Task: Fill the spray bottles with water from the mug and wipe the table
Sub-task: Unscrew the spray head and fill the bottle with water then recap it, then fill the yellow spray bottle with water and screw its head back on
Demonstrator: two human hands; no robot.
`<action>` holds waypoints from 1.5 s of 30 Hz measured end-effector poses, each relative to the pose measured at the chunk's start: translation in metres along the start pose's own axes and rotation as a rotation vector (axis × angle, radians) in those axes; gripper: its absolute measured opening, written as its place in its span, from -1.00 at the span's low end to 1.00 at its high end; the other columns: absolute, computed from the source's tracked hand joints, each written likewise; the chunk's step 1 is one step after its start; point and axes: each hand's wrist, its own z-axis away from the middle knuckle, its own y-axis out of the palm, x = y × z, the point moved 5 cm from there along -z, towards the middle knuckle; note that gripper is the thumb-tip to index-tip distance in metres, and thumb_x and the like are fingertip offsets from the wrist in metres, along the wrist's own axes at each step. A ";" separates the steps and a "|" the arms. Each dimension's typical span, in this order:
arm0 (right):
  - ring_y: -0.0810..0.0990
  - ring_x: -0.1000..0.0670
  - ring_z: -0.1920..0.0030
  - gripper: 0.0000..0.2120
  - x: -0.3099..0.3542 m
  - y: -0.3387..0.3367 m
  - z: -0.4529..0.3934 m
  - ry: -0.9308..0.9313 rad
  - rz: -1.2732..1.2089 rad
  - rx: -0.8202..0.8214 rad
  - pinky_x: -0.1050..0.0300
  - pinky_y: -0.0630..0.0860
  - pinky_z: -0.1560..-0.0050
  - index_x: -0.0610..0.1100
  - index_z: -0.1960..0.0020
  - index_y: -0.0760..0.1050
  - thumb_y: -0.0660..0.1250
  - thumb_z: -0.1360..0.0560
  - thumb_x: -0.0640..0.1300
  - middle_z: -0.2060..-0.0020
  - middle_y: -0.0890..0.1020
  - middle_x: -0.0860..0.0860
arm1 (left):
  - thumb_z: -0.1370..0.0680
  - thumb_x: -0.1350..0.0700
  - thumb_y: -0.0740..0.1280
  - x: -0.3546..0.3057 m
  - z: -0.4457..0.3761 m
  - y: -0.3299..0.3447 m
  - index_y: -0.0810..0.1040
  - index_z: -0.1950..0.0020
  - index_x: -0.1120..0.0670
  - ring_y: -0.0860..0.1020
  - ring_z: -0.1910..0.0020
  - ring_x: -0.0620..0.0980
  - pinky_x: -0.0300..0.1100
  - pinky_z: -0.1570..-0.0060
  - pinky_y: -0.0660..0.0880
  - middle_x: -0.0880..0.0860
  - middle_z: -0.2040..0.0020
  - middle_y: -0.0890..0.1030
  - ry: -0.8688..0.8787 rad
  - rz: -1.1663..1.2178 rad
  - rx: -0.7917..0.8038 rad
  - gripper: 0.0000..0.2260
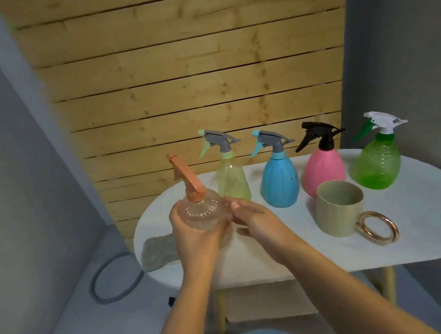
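Head view: left of centre in the frame, the clear bottle point(202, 214) with its orange sprayer point(187, 178) is held over the near-left part of the table point(426, 225). The left hand point(194, 235) cups its belly from below and the side, fingers curled round it. The right hand point(255, 219) meets the bottle's right flank, fingers fairly straight and together, thumb tip up near the shoulder; whether it presses or only touches, I cannot tell.

The bottle looks empty: thin ribbed plastic, so probably light, a bit springy under a squeeze, and not fragile. The ribs should give good purchase. To open it, the orange collar just below the sprayer seems the place to grip and twist while the other hand steadies the belly.

Its long axis runs nearly upright, tilted slightly toward upper left. The nozzle points to the upper left of the frame.

To the right stand the yellow point(233, 181), blue point(280, 180), pink point(324, 170) and green point(379, 163) bottles in a row, sprayers on. The mug point(339, 208) sits lower right of centre, its ring handle toward the lower right. A grey cloth point(159, 252) lies at the table's left edge.
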 end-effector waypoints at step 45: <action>0.34 0.04 -0.27 -0.24 -0.009 -0.013 -0.107 -0.179 0.369 -0.204 0.21 0.32 -0.19 0.02 -0.47 0.11 0.45 -0.41 -0.15 -0.24 0.35 0.08 | -0.38 0.28 0.15 0.013 -0.081 0.060 0.36 -0.41 -0.17 0.50 -0.25 -0.15 -0.07 -0.27 0.44 -0.11 -0.31 0.51 -0.090 -0.098 0.451 -0.36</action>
